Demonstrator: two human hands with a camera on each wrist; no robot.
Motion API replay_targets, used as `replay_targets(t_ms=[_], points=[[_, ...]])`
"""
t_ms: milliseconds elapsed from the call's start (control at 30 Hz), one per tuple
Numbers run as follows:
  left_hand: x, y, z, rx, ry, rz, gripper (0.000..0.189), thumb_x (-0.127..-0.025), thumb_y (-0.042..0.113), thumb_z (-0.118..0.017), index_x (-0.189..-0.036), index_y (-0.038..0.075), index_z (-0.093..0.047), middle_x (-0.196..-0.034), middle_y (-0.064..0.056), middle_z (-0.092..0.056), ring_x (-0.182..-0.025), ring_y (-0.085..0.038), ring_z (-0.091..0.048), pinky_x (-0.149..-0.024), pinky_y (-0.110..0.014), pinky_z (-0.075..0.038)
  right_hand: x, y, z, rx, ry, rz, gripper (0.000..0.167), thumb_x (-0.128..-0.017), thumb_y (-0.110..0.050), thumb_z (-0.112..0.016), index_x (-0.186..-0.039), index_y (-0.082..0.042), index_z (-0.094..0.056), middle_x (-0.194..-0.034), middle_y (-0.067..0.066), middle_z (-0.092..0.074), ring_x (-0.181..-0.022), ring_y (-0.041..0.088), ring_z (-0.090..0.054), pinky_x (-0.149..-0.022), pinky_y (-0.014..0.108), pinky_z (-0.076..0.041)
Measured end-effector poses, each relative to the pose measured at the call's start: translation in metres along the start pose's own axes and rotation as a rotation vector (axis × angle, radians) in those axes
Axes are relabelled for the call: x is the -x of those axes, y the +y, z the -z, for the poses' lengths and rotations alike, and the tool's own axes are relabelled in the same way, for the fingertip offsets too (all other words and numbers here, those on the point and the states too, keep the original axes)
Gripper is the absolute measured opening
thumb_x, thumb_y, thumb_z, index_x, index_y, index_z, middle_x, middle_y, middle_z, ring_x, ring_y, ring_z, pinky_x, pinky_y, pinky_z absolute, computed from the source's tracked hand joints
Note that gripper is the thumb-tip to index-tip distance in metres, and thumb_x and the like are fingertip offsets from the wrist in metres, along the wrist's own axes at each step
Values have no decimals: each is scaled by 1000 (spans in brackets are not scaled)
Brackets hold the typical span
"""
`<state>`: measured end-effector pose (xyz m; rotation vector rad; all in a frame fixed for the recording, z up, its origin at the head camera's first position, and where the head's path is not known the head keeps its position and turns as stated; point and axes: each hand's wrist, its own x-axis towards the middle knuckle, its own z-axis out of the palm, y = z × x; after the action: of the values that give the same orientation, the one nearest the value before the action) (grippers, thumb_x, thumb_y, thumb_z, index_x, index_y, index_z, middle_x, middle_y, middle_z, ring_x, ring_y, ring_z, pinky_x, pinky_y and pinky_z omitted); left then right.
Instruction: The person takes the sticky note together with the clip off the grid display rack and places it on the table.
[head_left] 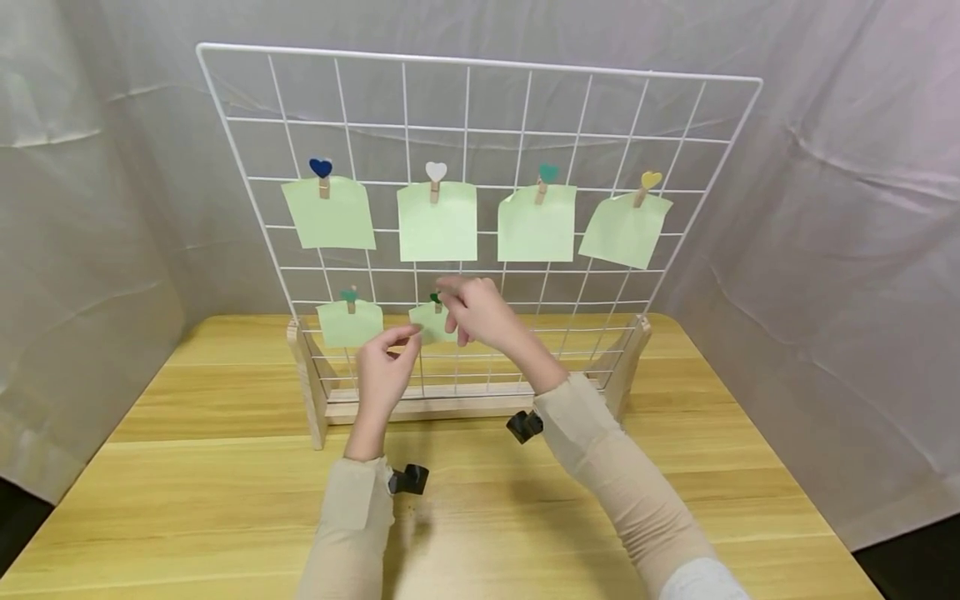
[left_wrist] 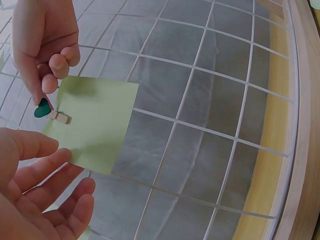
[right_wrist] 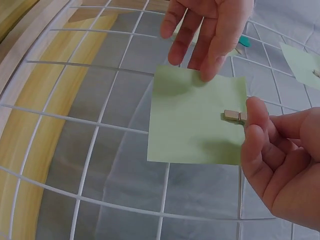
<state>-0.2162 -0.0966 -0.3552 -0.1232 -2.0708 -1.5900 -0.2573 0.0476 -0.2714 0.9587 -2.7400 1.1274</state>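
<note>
My left hand pinches the left edge of a pale green paper note on the wire grid, thumb in front. A small wooden clothespin with a dark green heart sits at this note's top edge. My right hand holds the heart end of that clothespin between thumb and finger. Part of the clip is hidden behind the right fingers in the right wrist view. Left of it hangs another green note under a teal-heart clothespin.
White wire grid stands in a wooden base on a wood-grain table. Above the hands hang several green notes, among them one with a white-heart clothespin. Grey cloth surrounds the table's back and sides.
</note>
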Motion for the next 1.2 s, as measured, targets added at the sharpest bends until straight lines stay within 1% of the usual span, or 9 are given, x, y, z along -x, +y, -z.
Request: replay_targets(t_ms=[133, 333, 500, 667, 733, 867, 933, 1100, 1200], points=[[1, 0, -1, 32, 28, 2, 15, -83, 6, -59, -92, -3, -68, -87, -15, -65, -70, -22, -60, -56, -18, -45, -2, -1, -1, 20, 3, -9, 35, -94, -10, -43, -126, 5, -45, -57, 3, -58, -39, 16, -52, -38, 26, -44], [1, -1, -3, 94, 50, -17, 13, -81, -2, -59, -89, -6, -68, -88, -17, -65, -72, -20, -59, -62, -15, -45, -4, -2, -1, 45, 11, -4, 33, -93, -8, -46, -122, 6, -49, -55, 4, -56, -37, 15, -51, -38, 25, -45], [0, -1, -4, 93, 69, -19, 15, -78, -7, -59, -89, -5, -68, -85, -18, -65, -66, -18, -56, -56, -15, -42, -4, -5, 0, 64, 11, -19, 31, -91, -10, -50, -119, 5, -52, -56, 4, -56, -37, 14, -51, -38, 24, -44], [-1, 2, -4, 92, 66, -12, 15, -78, -8, -60, -90, -7, -67, -80, -21, -63, -60, -16, -50, -49, -13, -38, -5, -6, 0, 69, 6, -44, 31, -91, -11, -52, -118, 4, -53, -60, 8, -59, -38, 14, -52, -38, 23, -43], [-1, 5, -4, 93, 65, -6, 15, -78, -9, -60, -90, -8, -66, -78, -23, -62, -58, -15, -48, -48, -13, -36, -5, -6, -1, 72, 13, -36, 29, -91, -10, -51, -116, 4, -54, -61, 8, -59, -39, 14, -52, -38, 23, -42], [0, 13, -3, 89, 65, 5, 14, -77, -12, -58, -90, -11, -65, -75, -26, -60, -56, -15, -46, -47, -12, -34, -5, -6, -1, 99, 42, 11, 23, -91, -8, -50, -109, 4, -58, -58, 6, -57, -38, 13, -51, -38, 22, -41], [0, 14, -3, 88, 64, 5, 15, -77, -13, -58, -89, -12, -65, -75, -27, -60, -55, -15, -45, -47, -12, -34, -5, -5, -2, 114, 55, 32, 20, -91, -7, -50, -105, 4, -60, -57, 4, -56, -38, 12, -50, -37, 21, -40], [-2, 5, -4, 101, 54, 7, 14, -77, -11, -59, -89, -8, -66, -72, -22, -60, -54, -10, -44, -45, -13, -34, -5, -3, -3, 158, 69, 41, 20, -92, -9, -49, -102, 3, -61, -58, 3, -56, -40, 14, -52, -39, 22, -41], [-2, 2, -4, 98, 51, -2, 14, -78, -9, -60, -90, -5, -67, -71, -19, -60, -54, -10, -45, -45, -14, -35, -4, -3, -4, 209, 79, 49, 19, -93, -11, -48, -100, 1, -61, -59, 2, -56, -41, 13, -52, -41, 20, -42]])
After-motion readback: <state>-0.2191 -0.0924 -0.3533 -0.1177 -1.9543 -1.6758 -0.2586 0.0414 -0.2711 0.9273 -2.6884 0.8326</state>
